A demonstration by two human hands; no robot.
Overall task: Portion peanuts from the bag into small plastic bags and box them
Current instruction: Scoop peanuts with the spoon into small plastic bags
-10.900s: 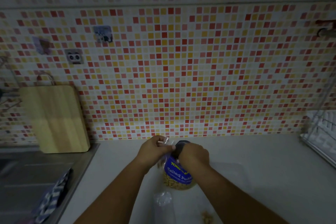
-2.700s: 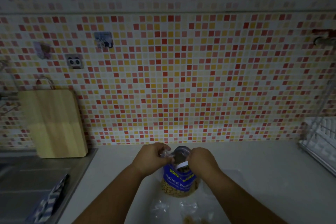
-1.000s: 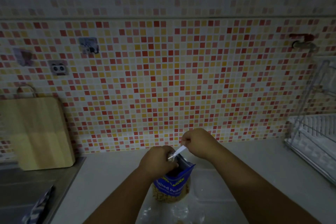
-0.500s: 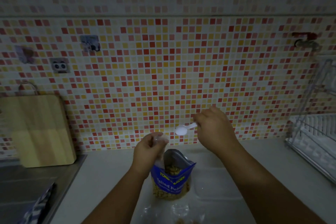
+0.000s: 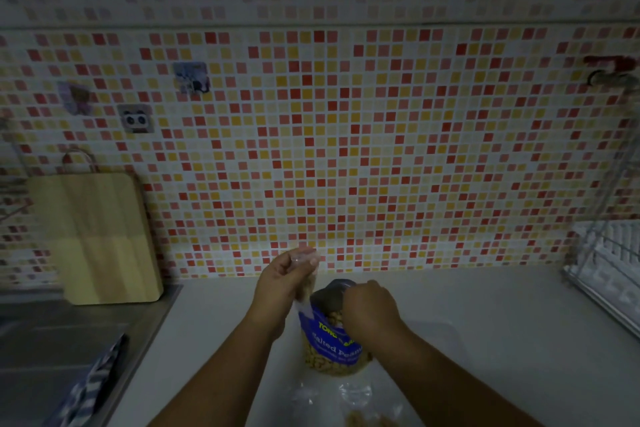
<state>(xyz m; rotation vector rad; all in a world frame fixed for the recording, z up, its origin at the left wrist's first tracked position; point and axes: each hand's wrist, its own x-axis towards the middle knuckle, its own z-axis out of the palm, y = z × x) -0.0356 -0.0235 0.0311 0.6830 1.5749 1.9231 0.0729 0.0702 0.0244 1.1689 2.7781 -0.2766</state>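
While crumpled clear bags (image 5: 332, 399) lie at the near edge of the white counter (image 5: 502, 374), one showing a few peanuts, the blue salted-peanut bag (image 5: 329, 350) stands upright just beyond them, its mouth open. The right hand (image 5: 372, 310) dips into that mouth with fingers curled; what they grip is hidden, so I cannot tell. Neither hand steadies this bag, so a snag on the way out could tip it and spill. Just left, the left hand (image 5: 280, 284) pinches a small plastic bag (image 5: 306, 270) and holds it up; its limp, narrow mouth could let peanuts miss and scatter. Farther left, a wooden cutting board (image 5: 93, 239) leans against the mosaic tile wall (image 5: 346, 149).
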